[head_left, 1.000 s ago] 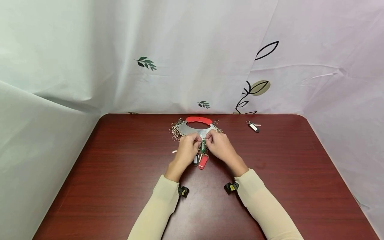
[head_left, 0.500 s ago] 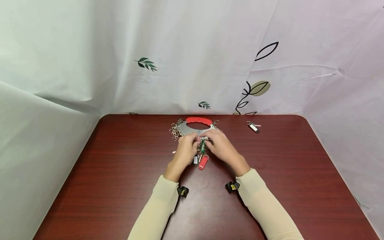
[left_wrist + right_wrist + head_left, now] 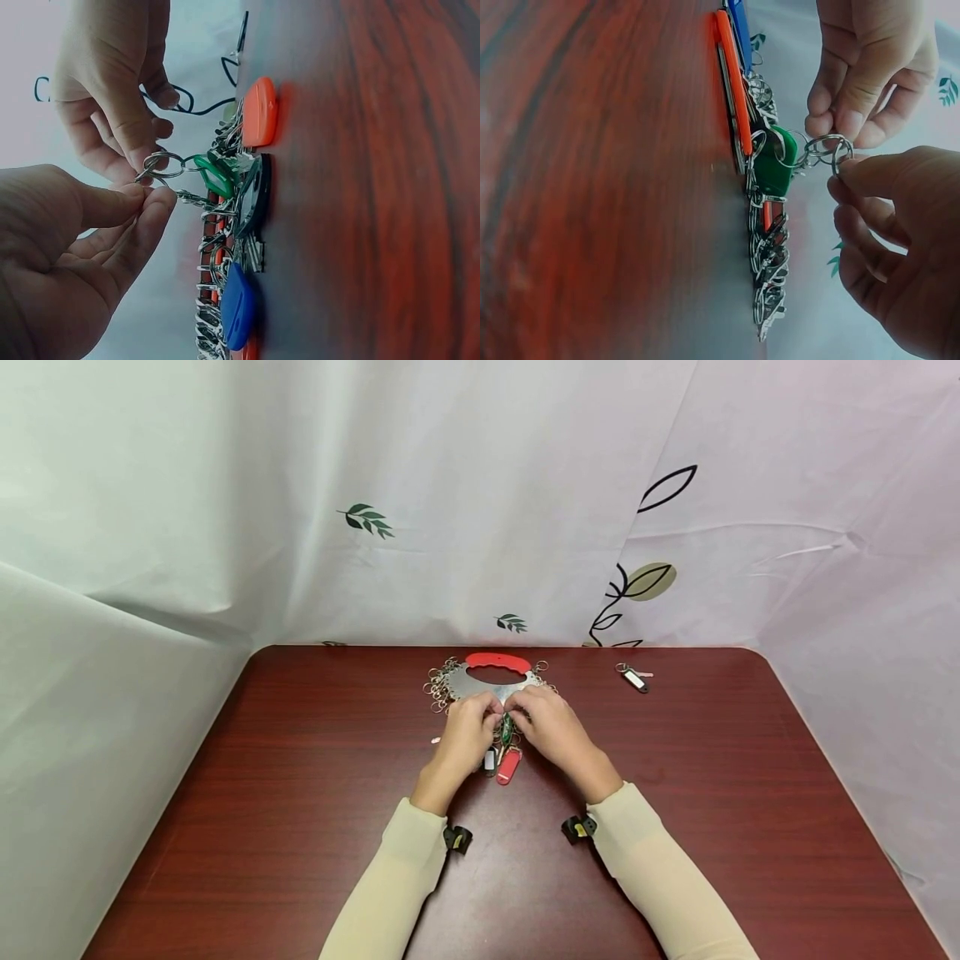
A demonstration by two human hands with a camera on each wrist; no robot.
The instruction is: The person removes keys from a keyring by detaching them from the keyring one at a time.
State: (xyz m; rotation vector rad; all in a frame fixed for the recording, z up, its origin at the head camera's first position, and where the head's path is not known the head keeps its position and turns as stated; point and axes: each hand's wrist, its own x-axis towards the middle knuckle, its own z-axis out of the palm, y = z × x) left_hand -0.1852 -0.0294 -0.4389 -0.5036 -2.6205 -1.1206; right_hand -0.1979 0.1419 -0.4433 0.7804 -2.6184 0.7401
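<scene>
Left hand (image 3: 82, 247): pinches linked round silver metal rings (image 3: 835, 152).
Right hand (image 3: 911, 232): fingers, spread moments ago, now pinch them.
Flat green plastic key tag (image 3: 774, 169): linked just below.
Rings: seemingly steadied from both sides.

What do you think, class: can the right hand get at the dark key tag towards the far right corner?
Probably yes: nothing shows between the right hand and the dark key tag, though the hand would first have to release the metal ring it pinches.
</scene>
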